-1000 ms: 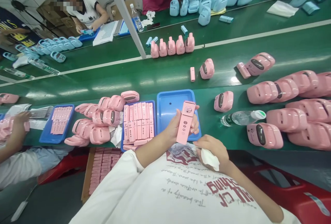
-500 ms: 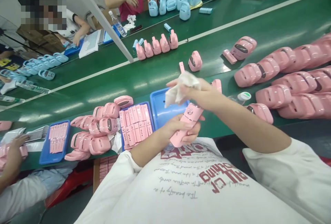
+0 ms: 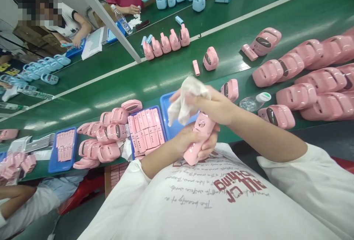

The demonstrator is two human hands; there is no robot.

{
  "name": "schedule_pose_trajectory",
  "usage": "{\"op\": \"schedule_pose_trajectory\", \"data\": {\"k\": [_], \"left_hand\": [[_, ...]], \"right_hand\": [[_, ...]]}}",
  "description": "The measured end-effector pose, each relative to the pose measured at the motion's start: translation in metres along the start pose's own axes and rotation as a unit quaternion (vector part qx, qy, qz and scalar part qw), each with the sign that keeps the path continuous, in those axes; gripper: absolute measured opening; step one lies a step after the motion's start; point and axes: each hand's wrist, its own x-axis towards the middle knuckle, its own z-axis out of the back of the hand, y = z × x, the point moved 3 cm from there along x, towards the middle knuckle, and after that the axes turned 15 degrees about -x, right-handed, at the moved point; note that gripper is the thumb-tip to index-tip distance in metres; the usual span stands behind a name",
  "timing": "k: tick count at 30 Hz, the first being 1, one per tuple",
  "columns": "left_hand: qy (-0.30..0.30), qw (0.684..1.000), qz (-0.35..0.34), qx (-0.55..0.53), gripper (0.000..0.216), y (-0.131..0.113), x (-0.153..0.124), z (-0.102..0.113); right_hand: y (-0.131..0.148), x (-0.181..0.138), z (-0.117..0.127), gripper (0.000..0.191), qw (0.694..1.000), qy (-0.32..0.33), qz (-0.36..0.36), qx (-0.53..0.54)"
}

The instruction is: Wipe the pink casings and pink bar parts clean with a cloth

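My left hand (image 3: 206, 142) is wrapped round a pink rectangular plastic piece (image 3: 202, 124) with a round mark near its upper end, held tilted in front of my shirt. Just above its top end, my right hand (image 3: 214, 103) grips a crumpled white cloth (image 3: 189, 98), which hangs loosely over the fingers. Some of those fingers are hidden by the cloth and slightly blurred. Behind the hands lies a blue tray (image 3: 166, 110), partly covered by them. To its left, another blue tray (image 3: 163, 131) holds rows of similar pink pieces (image 3: 146, 129).
Pink handled housings (image 3: 297, 96) stand in rows on the right, with more (image 3: 110, 131) stacked at left. A clear bottle (image 3: 250, 103) lies beside the right forearm. A green work surface (image 3: 116, 85) stretches across. Co-workers sit opposite, near blue housings (image 3: 199, 0); one lifts a blue housing.
My right hand with the cloth has shifted slightly left and down, close to the pink piece's top. Across the table, a co-worker has picked up a blue housing. The view has shifted slightly.
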Motion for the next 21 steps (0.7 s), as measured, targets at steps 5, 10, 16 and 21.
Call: {"op": "schedule_pose_trajectory", "data": {"k": [5, 10, 16, 21], "left_hand": [[-0.098, 0.988, -0.117, 0.007, 0.065, -0.019, 0.004, -0.005], [-0.126, 0.978, -0.164, 0.004, 0.069, -0.027, 0.002, -0.004], [-0.124, 0.971, -0.190, -0.073, 0.074, -0.033, 0.006, 0.009], [-0.173, 0.959, -0.201, -0.098, 0.073, -0.044, 0.010, 0.019]], "right_hand": [[-0.017, 0.003, 0.034, 0.042, 0.954, -0.299, 0.017, -0.002], [-0.019, -0.019, 0.027, 0.043, 0.950, -0.261, 0.118, -0.127], [-0.026, -0.035, 0.003, 0.042, 0.904, -0.080, 0.242, -0.342], [-0.039, -0.062, -0.024, 0.032, 0.839, 0.020, 0.396, -0.373]]}}
